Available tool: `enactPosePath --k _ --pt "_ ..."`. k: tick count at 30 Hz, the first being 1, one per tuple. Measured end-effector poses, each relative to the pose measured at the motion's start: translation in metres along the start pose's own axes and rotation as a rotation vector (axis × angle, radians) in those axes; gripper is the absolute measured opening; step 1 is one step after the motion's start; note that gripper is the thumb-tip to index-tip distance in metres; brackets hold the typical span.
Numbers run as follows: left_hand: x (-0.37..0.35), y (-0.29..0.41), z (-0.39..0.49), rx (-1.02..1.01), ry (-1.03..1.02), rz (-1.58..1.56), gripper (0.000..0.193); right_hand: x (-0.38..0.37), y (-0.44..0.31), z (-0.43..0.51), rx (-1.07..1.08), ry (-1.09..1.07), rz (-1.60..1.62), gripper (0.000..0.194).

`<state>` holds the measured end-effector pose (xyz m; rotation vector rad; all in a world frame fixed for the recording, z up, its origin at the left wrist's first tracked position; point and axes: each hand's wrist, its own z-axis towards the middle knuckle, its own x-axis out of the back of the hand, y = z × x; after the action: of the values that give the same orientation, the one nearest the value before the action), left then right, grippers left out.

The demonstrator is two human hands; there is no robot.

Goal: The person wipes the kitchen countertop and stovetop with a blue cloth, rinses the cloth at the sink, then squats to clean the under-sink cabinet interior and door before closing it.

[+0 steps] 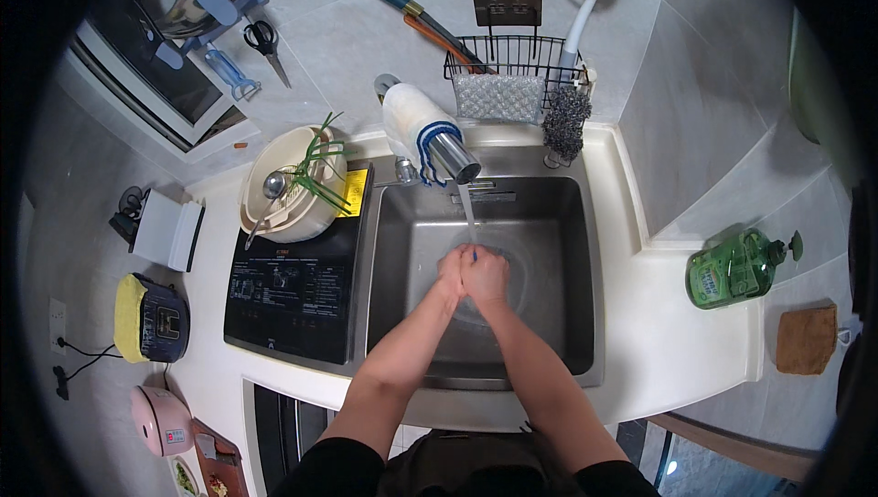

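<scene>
Below the tap (455, 159), my left hand (451, 273) and my right hand (488, 275) are pressed together over the stainless steel sink (549, 291). A stream of water (468, 212) falls onto or just behind the knuckles. My right hand is curled into a fist. From it pokes the tip of a small blue object (475, 256), the rest of which the fingers hide. The left fingers lie against the right hand, and whether they also grip something is hidden. A white cloth (416, 120) with a blue edge is wrapped around the tap body.
A black cooktop (291, 298) bears cream basins (302, 226) with green onions (319, 168) and a ladle (274, 185). Behind the sink hangs a wire basket (504, 51), with a steel wool scrubber (566, 123) beside it. Green dish soap (730, 269) stands right; a pink rice cooker (161, 420) stands left.
</scene>
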<state>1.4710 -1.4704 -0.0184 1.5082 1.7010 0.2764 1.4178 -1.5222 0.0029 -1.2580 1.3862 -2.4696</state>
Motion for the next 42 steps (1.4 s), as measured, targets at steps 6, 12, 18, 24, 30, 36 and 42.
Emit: enactPosePath --k 6,12,18,24,30,36,42 --pt "-0.016 0.019 -0.034 0.017 -0.005 0.268 0.015 -0.006 0.042 0.030 -0.280 -0.255 0.068 0.031" --pt "0.021 0.045 -0.050 -0.042 -0.186 0.178 0.030 0.028 0.033 0.053 -0.489 -0.530 0.887 0.023" --pt "0.051 0.033 -0.034 -0.282 -0.095 0.483 0.029 0.054 0.019 0.072 -0.172 -0.645 0.869 0.025" --pt "0.008 0.034 -0.040 0.362 -0.031 0.113 0.030 0.066 -0.001 0.058 0.221 -0.601 0.538 0.022" --pt "0.027 0.011 -0.008 0.384 -0.410 -0.066 0.044 0.090 -0.035 0.023 0.474 -0.810 0.546 0.025" --pt "0.002 0.021 -0.039 0.507 -0.208 -0.064 0.052 0.073 0.001 0.053 0.098 -0.492 0.490 0.029" --pt "0.000 0.031 -0.061 0.410 -0.421 -0.223 0.061 0.045 0.068 0.045 -0.597 -0.778 1.157 0.056"
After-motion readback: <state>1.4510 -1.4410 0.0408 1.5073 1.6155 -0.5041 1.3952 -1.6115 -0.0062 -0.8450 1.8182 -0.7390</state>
